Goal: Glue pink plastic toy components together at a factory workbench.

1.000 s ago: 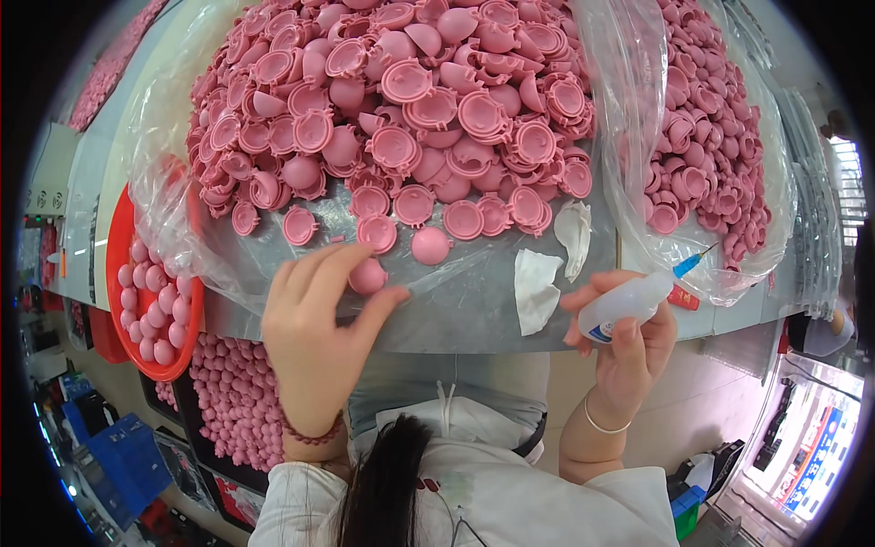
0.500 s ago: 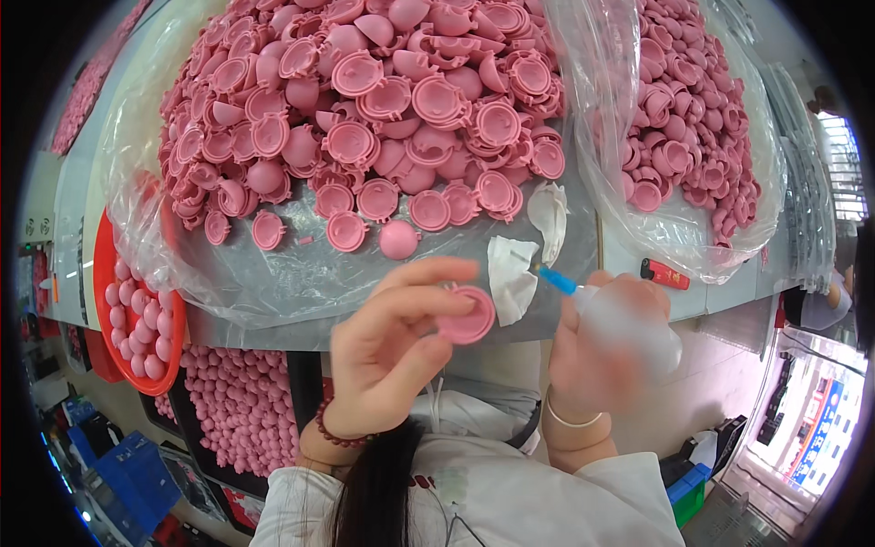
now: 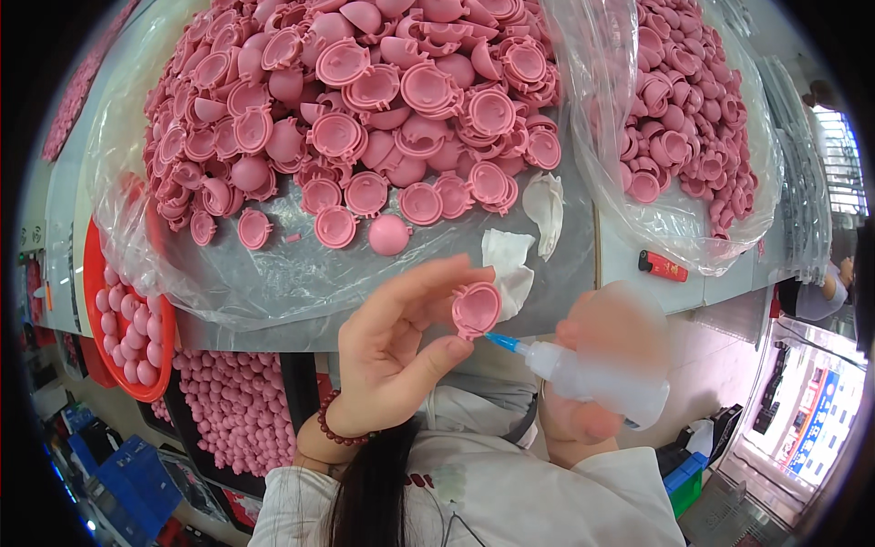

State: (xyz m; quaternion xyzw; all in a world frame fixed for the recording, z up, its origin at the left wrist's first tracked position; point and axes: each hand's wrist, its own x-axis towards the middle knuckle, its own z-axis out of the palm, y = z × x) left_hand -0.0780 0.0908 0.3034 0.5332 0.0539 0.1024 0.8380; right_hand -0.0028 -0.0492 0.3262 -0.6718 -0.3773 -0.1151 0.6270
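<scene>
Between the fingers and thumb of my left hand (image 3: 387, 351) is a pink plastic half-shell (image 3: 477, 308), its hollow side turned up. My right hand (image 3: 583, 410) is closed around a translucent squeeze bottle (image 3: 606, 387), tilted so that its blue nozzle tip (image 3: 503, 342) meets, or nearly meets, the lower rim of the shell. Motion and haze blur part of that hand and bottle. Just beyond the held shell lies a crumpled white tissue (image 3: 508, 264). A pink ball (image 3: 390, 235) rests at the near edge of the big pile of half-shells (image 3: 365, 109).
Clear plastic sheeting (image 3: 264, 292) lies under the pile. A second bag of pink shells (image 3: 679, 118) is at right, near a red lighter (image 3: 663, 266). At left hangs a red basket (image 3: 100, 314) with pink balls, above a black crate of more balls (image 3: 239, 401).
The bottle has swung left and tipped down, bringing its blue nozzle to the shell's rim. My left hand has turned the shell slightly. The view has shifted a little.
</scene>
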